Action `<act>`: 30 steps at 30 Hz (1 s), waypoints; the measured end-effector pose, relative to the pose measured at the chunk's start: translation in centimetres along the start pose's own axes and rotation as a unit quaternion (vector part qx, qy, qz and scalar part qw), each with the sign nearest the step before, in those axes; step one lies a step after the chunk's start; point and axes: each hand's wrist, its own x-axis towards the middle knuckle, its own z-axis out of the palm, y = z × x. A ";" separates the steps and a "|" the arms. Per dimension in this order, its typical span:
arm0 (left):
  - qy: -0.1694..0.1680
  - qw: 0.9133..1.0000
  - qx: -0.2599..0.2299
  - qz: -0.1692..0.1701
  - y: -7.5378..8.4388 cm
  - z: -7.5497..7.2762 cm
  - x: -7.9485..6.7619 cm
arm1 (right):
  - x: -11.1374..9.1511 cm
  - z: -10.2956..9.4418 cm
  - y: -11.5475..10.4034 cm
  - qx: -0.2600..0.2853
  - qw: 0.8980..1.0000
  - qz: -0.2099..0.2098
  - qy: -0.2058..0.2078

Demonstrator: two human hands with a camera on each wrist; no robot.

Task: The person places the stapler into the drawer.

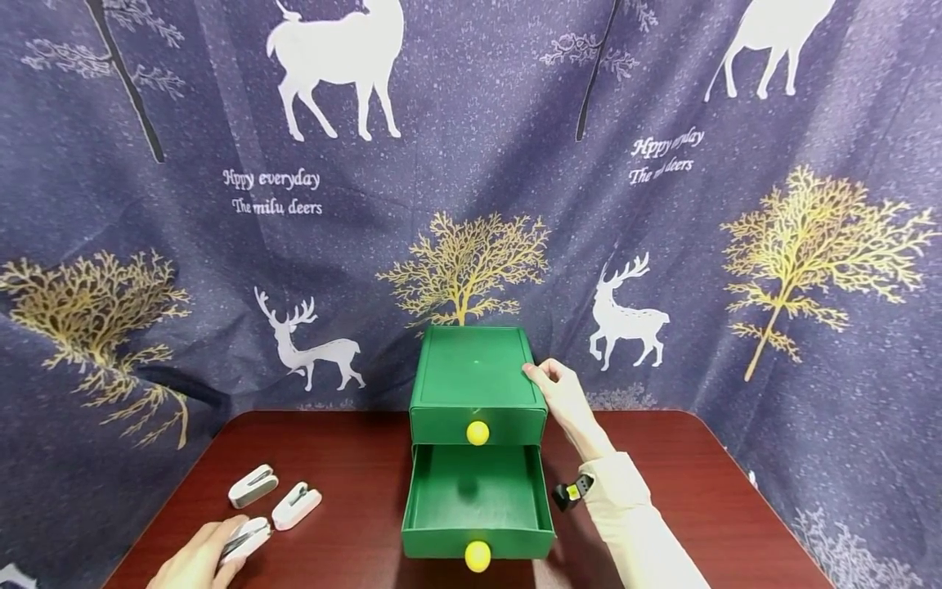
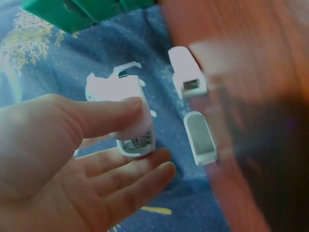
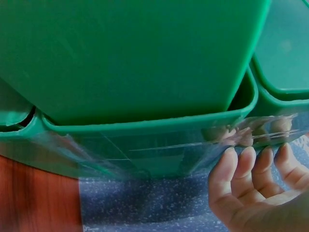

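Thumb and fingers of my left hand (image 1: 197, 558) pinch a small white stapler (image 1: 246, 540) at the table's left front. The left wrist view shows this stapler (image 2: 130, 113) under the thumb, with the fingers beneath it. Two similar staplers lie just beyond: one with a grey underside (image 1: 253, 487), the other on its side (image 1: 297, 506). My right hand (image 1: 562, 397) holds the upper right edge of a green drawer cabinet (image 1: 474, 368), thumb over the top. In the right wrist view, its fingertips (image 3: 231, 157) press the taped side. The lower drawer (image 1: 471, 491) is pulled out, with nothing inside.
Yellow ball knobs mark the closed upper drawer (image 1: 441, 426) and the lower one. The cabinet stands mid-table on a reddish-brown table (image 1: 346, 466). Behind it hangs a dark blue cloth (image 1: 471, 164) printed with deer and trees.
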 end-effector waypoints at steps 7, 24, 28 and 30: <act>0.081 0.995 -0.010 0.052 3.7 -0.7 0.1 | 1.5 -0.2 2.6 0.013 1.000 0.007 0.000; 0.230 0.952 -0.004 0.201 9.3 -1.6 1.9 | 1.9 0.3 3.5 -0.006 1.000 -0.012 0.016; 0.227 0.950 -0.018 0.211 10.7 -1.7 2.3 | 1.8 0.3 3.5 -0.016 1.000 -0.012 0.021; 0.225 0.951 -0.028 0.212 11.6 -1.7 2.5 | 1.7 0.3 3.5 -0.016 1.000 -0.011 0.021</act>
